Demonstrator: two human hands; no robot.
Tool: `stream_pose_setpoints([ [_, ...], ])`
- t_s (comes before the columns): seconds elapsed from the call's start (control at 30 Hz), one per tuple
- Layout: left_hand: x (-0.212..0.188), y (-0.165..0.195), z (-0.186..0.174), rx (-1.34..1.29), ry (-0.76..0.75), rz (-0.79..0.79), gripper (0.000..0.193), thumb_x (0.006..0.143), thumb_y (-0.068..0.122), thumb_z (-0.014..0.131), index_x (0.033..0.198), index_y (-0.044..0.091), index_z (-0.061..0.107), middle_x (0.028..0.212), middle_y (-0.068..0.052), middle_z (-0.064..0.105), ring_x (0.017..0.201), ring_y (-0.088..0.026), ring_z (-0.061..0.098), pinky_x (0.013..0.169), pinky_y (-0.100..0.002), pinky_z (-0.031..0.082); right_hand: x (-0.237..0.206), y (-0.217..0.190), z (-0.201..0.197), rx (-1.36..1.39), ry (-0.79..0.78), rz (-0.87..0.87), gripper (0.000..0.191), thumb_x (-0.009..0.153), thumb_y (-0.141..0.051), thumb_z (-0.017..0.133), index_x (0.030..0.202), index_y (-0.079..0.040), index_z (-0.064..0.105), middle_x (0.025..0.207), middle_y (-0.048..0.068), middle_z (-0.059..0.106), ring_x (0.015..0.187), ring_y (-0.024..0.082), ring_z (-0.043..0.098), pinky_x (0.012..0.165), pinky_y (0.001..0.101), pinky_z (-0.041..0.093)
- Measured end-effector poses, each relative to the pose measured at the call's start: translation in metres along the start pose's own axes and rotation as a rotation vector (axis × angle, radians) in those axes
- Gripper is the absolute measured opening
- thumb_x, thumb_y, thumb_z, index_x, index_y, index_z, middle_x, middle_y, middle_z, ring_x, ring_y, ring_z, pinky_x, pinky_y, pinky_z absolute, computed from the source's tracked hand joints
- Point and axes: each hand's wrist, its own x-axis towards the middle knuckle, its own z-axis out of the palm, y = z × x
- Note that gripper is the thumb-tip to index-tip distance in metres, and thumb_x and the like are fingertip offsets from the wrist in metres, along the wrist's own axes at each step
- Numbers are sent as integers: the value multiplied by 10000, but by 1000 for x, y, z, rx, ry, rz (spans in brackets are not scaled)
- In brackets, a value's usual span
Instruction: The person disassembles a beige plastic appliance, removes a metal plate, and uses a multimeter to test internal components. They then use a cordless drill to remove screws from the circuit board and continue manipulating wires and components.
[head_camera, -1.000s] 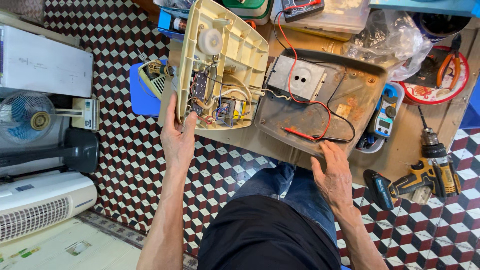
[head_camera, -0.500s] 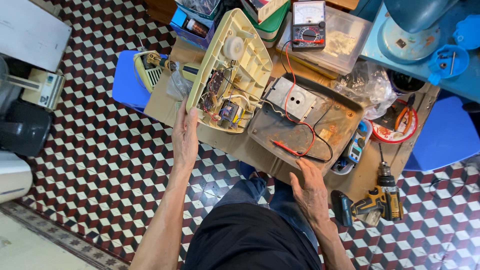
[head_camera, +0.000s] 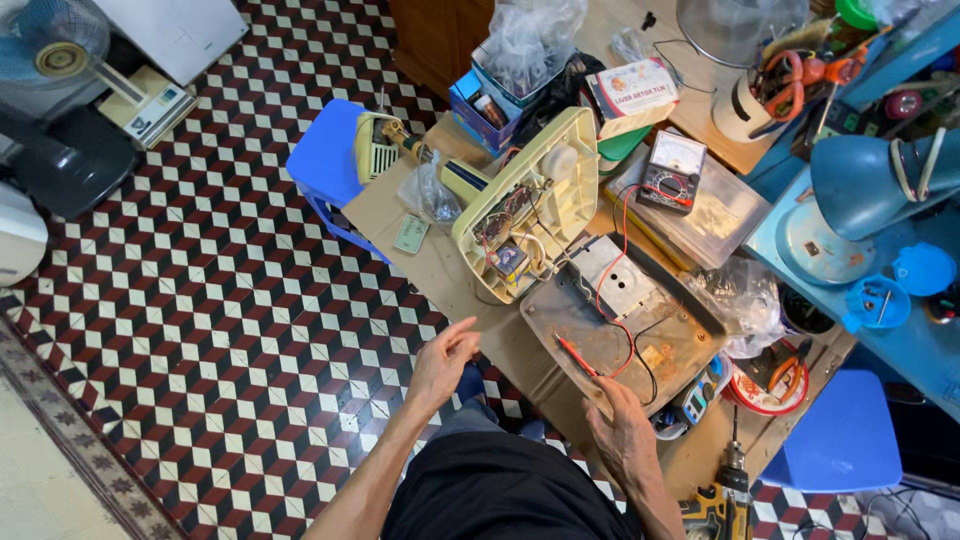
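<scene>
A cream plastic appliance housing (head_camera: 545, 180) lies open side up on the low wooden table (head_camera: 420, 265), with its circuit board and wires showing. Beside it a brown metal tray (head_camera: 570, 320) holds a white box part (head_camera: 615, 285) and a red test probe (head_camera: 575, 355), whose red lead runs up to an analogue multimeter (head_camera: 670, 175). My left hand (head_camera: 445, 365) hovers off the table's near edge with fingers spread, touching nothing. My right hand (head_camera: 620, 430) rests flat on the tray's near corner, just behind the probe's tip.
A blue stool (head_camera: 325, 160) stands left of the table and another (head_camera: 840, 440) at the right. A yellow cordless drill (head_camera: 725, 495) lies by my right hand. A clear plastic box (head_camera: 725, 215), a blue lamp (head_camera: 880, 175), bags and tool pots crowd the far side. A fan (head_camera: 50, 50) stands far left.
My left hand has let go of the cream housing and pulled back off the table. The view has shifted, so the table now sits further right and the housing lies flatter.
</scene>
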Motion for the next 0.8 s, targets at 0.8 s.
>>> stream_pose_setpoints([
  [0.8,22,82,88,-197,110,-75,751,913,434,691,1510,70,419,1484,-126,549,1293,-183,582,996,-321,493,-21,-1,-41,253,-41,15,416,913,-235,686,1280,-43,649,1242,153,697,1133,286,695,936,378,556],
])
